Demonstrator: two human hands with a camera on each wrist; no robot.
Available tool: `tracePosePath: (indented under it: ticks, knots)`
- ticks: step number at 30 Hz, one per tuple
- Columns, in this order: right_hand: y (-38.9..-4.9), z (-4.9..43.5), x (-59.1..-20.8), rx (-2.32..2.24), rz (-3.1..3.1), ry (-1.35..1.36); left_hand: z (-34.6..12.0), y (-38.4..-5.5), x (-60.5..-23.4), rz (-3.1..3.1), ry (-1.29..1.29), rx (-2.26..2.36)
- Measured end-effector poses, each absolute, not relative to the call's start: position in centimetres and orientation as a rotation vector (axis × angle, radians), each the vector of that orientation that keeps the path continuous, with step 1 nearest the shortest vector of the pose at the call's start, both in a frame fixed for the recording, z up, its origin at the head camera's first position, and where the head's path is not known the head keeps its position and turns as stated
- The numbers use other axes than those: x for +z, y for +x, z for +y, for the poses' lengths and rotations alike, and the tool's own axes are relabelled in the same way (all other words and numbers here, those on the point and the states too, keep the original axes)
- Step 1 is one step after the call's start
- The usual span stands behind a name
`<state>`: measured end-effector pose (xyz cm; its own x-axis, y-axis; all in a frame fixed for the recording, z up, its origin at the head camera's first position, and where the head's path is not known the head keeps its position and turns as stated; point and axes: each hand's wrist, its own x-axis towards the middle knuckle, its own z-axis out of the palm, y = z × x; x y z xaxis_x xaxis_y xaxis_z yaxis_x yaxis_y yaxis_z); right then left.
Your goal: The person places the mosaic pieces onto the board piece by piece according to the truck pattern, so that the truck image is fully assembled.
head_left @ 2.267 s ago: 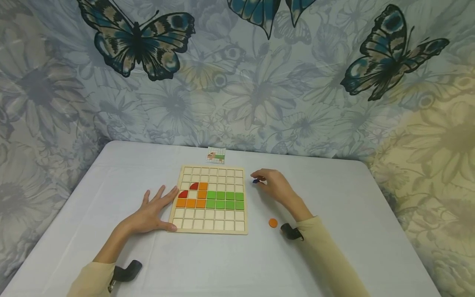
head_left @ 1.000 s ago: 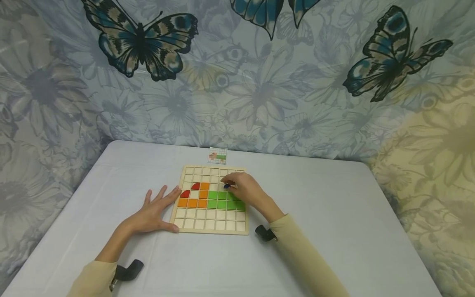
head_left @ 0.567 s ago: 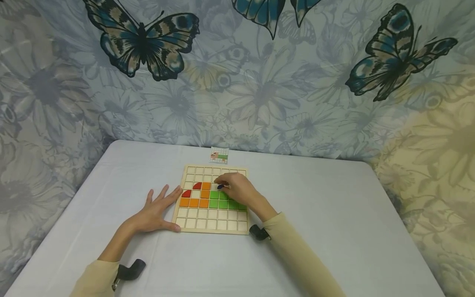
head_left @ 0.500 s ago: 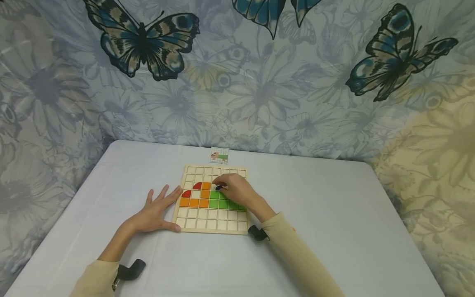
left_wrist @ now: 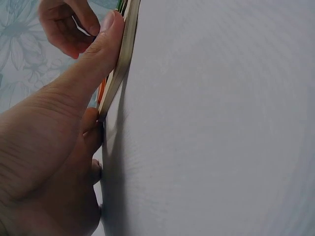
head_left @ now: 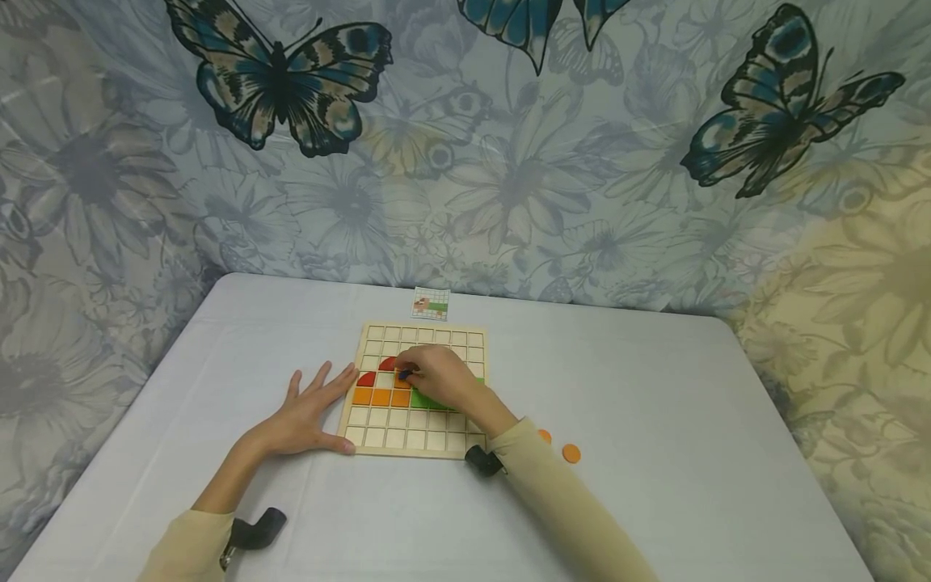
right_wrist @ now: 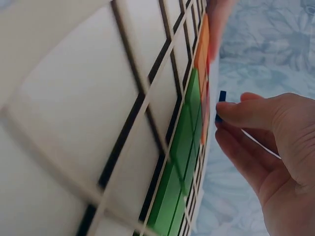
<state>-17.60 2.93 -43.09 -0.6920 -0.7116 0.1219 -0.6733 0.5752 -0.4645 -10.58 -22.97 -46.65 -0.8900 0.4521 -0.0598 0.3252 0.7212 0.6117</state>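
Note:
My right hand (head_left: 440,376) pinches a small dark blue piece (right_wrist: 221,105) between thumb and fingertips, above the left-middle of a wooden grid board (head_left: 414,453). Seen from the right wrist, the piece is thin and stands close over the board. Red quarter-round tiles (head_left: 366,379), orange square tiles (head_left: 381,397) and green tiles (head_left: 425,399) fill cells in the board's middle rows; my right hand hides part of them. My left hand (head_left: 301,416) lies with fingers spread, its thumb and fingertips touching the board's left edge.
Two orange discs (head_left: 570,453) lie on the white table (head_left: 655,485) right of the board, one partly behind the right sleeve. Behind the board lies a small picture card (head_left: 431,304) with a coloured grid pattern. A butterfly-printed backdrop (head_left: 509,178) borders the table's far edge.
My right hand has carried the blue piece from right of the board leftward over the green tiles to the orange ones. The left hand keeps its place at the board's edge.

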Motion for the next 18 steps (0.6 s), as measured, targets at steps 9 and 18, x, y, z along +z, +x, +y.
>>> tracePosePath:
  ticks: [9,18]
  knots:
    - [-17.3,0.8,-43.3,-0.693,2.698,-1.205,-23.0,-10.6,-46.5,2.709,0.621,0.911]
    - [-17.5,-0.3,-43.7,-0.711,2.647,-1.161,-23.1,-10.5,-46.6,2.713,0.634,0.921]
